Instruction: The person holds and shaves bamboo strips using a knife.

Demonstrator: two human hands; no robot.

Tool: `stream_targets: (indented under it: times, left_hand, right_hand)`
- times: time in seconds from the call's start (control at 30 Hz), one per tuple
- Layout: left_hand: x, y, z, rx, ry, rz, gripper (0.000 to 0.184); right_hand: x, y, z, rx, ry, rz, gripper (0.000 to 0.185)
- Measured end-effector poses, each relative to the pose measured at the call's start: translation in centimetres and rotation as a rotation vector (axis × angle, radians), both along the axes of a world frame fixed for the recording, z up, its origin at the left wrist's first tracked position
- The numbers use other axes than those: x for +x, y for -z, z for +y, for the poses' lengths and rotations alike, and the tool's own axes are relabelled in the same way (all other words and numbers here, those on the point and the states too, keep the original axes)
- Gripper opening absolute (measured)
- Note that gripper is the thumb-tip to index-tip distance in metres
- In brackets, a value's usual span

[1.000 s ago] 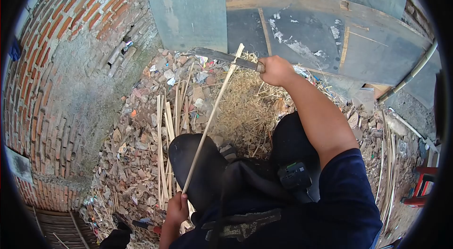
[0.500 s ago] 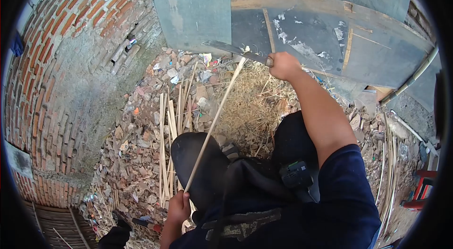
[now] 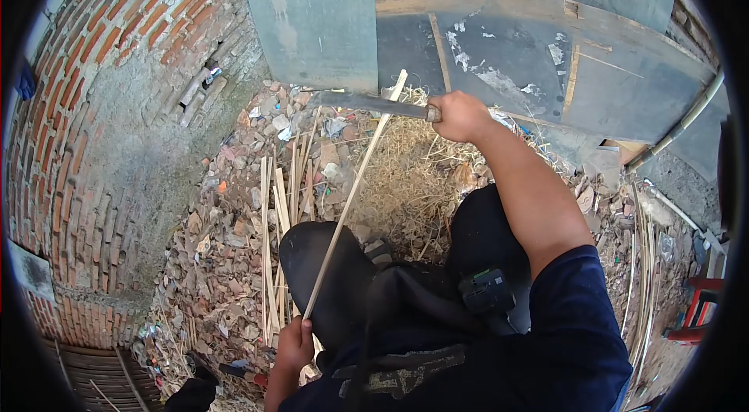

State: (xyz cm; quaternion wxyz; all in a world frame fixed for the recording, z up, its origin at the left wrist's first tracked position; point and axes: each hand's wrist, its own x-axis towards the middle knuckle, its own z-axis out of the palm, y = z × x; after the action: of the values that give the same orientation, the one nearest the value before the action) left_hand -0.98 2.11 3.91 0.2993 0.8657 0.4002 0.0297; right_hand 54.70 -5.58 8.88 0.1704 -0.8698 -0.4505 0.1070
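A long, pale bamboo strip (image 3: 347, 213) slants up across my left knee, its lower end gripped in my left hand (image 3: 293, 346). My right hand (image 3: 460, 117) is closed around the short handle of a machete (image 3: 355, 102). The blade points left and crosses the strip a little below its far end; whether they touch there I cannot tell. Beneath the blade, between my knees, lies a heap of thin curly shavings (image 3: 409, 186). More bamboo strips (image 3: 273, 256) lie on the ground left of my left knee.
Rubble and broken brick (image 3: 211, 256) cover the ground. A brick wall (image 3: 101, 147) rises on the left, and grey panels (image 3: 499, 53) stand ahead. Long thin strips (image 3: 644, 279) lie at the right, near a red object (image 3: 694, 310). A pole (image 3: 679, 127) leans against the panels.
The machete has come down the strip toward me and turned more level, so the strip's far end now shows above the blade. My left hand keeps its grip in nearly the same place.
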Motion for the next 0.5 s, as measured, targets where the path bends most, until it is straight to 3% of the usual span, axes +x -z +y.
stream_targets:
  times: [0.2, 0.3, 0.43, 0.5]
  left_hand:
    - [0.2, 0.0, 0.1, -0.010, -0.001, 0.001, 0.042]
    - [-0.2, -0.1, 0.0, 0.019, -0.002, 0.016, 0.042]
    - [-0.3, -0.1, 0.3, 0.024, 0.007, 0.018, 0.040]
    - [-0.8, 0.8, 0.5, 0.014, 0.012, -0.006, 0.040]
  right_hand:
    - [-3.4, -1.4, 1.4, -0.119, -0.363, -0.180, 0.030]
    - [-0.1, 1.0, 1.2, 0.038, -0.137, -0.104, 0.020]
    - [4.7, 5.0, -0.3, 0.213, 0.476, 0.125, 0.034]
    - [6.3, 7.1, -2.0, 0.184, 0.519, 0.135, 0.036]
